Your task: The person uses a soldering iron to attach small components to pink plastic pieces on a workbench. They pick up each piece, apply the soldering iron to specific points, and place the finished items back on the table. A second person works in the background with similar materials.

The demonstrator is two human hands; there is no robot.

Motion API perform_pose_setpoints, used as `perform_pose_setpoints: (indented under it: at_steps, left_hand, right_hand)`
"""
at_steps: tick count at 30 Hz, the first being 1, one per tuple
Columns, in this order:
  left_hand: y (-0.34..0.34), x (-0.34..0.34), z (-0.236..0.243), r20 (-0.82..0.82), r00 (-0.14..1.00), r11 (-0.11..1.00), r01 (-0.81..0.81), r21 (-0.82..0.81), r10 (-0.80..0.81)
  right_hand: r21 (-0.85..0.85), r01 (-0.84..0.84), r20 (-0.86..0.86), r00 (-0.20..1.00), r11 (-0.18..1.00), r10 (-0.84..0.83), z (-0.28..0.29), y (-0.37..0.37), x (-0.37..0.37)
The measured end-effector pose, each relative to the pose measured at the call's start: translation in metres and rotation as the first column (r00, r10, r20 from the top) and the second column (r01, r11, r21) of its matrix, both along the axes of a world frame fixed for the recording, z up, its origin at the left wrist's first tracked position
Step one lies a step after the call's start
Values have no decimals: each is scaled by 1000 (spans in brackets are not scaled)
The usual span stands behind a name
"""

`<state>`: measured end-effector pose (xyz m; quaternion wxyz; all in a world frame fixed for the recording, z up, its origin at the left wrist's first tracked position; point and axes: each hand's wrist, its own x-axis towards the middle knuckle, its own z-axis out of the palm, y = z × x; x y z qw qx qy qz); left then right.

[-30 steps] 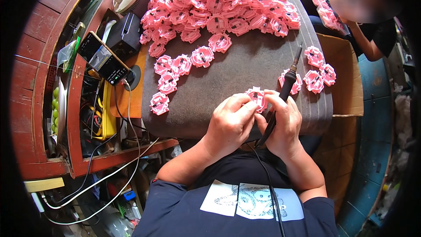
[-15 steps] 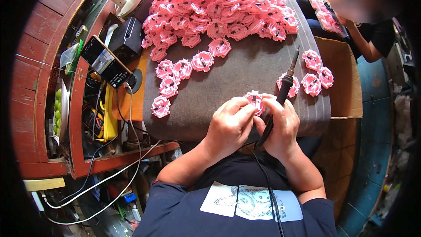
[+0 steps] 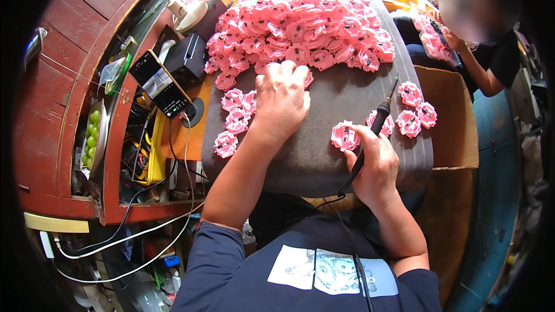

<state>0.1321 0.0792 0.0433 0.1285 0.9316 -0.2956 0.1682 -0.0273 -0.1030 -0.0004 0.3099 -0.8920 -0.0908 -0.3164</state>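
My right hand (image 3: 377, 167) is closed round the dark handle of a soldering iron (image 3: 380, 117), whose tip points up and away. A pink plastic part (image 3: 345, 135) with a black strip in its middle sits at the thumb and forefinger of that hand. At the near edge of the heap, my left hand (image 3: 282, 101) is over the mat with bent fingers. Its fingertips are hidden, and so is whatever they hold. The edge of another pink part (image 3: 309, 79) shows beside its fingers. A big heap of pink parts (image 3: 300, 29) lies beyond.
Several pink parts (image 3: 236, 121) lie left of my left arm, others (image 3: 409, 123) at the mat's right edge. A phone (image 3: 160, 84) stands at the left. A cardboard box (image 3: 454, 121) is at the right, and a person (image 3: 491, 69) sits at the far right.
My left hand has left the pink part at my right hand and moved away to the heap's near edge. My right hand keeps the soldering iron. The view has shifted slightly.
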Motion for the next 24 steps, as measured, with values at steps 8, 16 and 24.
perform_pose_setpoints:
  at_steps: [8, 16, 24]
  left_hand:
    - [-15, -28, -11, -205, 954, 973, 230, 23, -221]
    - [2, -92, -7, -233, 852, 838, 346, -422, -469]
    - [3, -78, -32, -125, 877, 832, 383, -401, -464]
  right_hand:
    - [-26, 240, -37, 970, 970, -241, -3, -41, 7]
    - [-48, 379, 106, 922, 924, -373, -9, -67, 0]
    - [117, -132, 117, 986, 984, 118, -14, 4, -8]
